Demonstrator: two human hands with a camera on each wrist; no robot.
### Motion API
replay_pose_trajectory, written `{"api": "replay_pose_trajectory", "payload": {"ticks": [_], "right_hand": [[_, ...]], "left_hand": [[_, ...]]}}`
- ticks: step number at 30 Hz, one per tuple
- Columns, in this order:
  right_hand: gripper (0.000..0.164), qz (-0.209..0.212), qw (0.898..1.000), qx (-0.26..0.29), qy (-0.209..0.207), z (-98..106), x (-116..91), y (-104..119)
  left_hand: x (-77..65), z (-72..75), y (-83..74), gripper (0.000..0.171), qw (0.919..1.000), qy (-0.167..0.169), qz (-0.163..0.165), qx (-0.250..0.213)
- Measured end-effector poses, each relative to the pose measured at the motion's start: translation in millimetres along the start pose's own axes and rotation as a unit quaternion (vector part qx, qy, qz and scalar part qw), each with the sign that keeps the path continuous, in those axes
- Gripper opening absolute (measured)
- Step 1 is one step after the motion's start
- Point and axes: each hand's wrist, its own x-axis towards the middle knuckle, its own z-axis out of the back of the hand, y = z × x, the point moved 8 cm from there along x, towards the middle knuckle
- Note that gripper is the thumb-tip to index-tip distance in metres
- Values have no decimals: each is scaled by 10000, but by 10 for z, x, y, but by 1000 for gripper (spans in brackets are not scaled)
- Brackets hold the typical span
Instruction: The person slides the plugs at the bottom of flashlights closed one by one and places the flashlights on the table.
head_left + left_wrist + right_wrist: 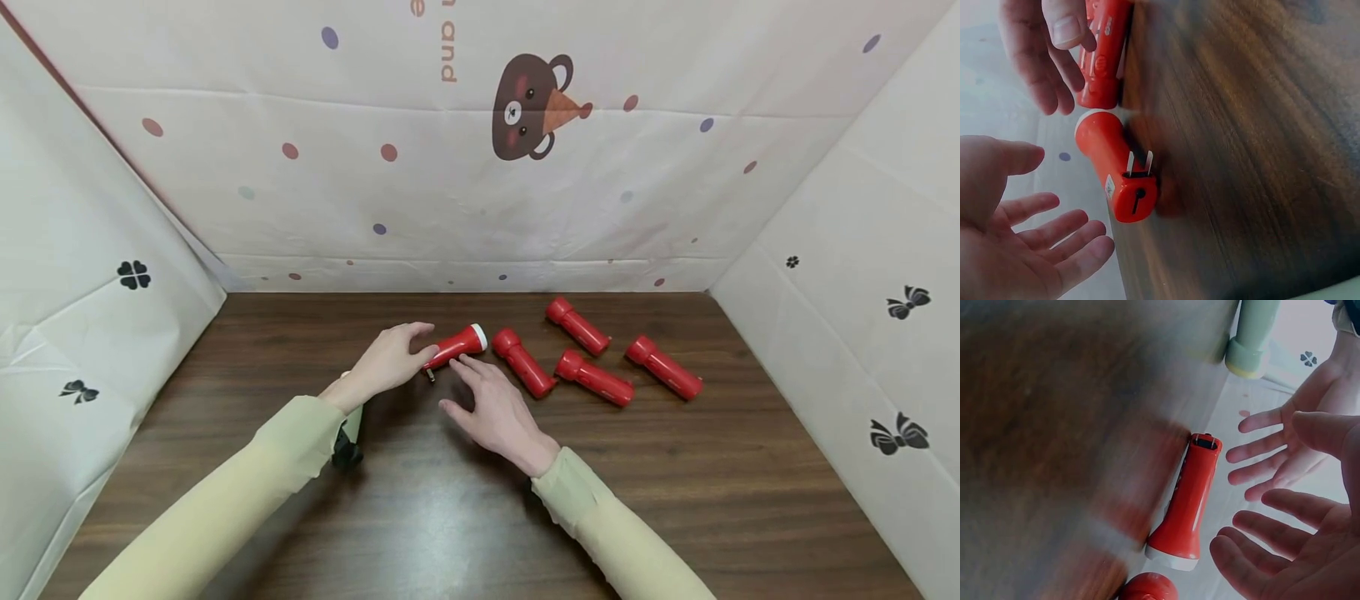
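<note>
A red flashlight (457, 345) with a white head rim lies on the wooden table between the two hands. Two metal plug prongs (1140, 164) stick out near its tail end in the left wrist view. My left hand (390, 360) hovers at the tail side, fingers spread and loosely bent, holding nothing. On the near side, close to the flashlight's body, my right hand (497, 410) has its fingers extended, also with nothing in it. Both wrist views show gaps between the fingers and the flashlight. A pale green flashlight (1254, 337), mostly hidden by the left arm from above, lies to the left.
Several more red flashlights lie to the right, the nearest one (523, 363) beside the white-rimmed head and the farthest one (664, 367) toward the right wall. A patterned sheet (450, 208) rises behind the dark wooden table (435, 533), with white sheets at both sides.
</note>
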Motion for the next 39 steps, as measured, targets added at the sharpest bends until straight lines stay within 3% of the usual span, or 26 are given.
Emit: {"api": "replay_pose_trajectory", "payload": {"ticks": [8,17,33,39], "right_hand": [[63,-158,9998,23,-107,21,21,-58],[61,-321,9991,138,-231,43,52,-121],[58,-514,9979,141,-375,37,48,-199],[57,-505,9976,224,-427,33,61,-225]], "left_hand": [[153,-88,-12,56,9996,282,63,18],[306,-193,-81,56,9986,391,113,344],[431,-346,-130,57,9942,688,87,827],[447,-366,-134,52,9927,614,8,1034]]}}
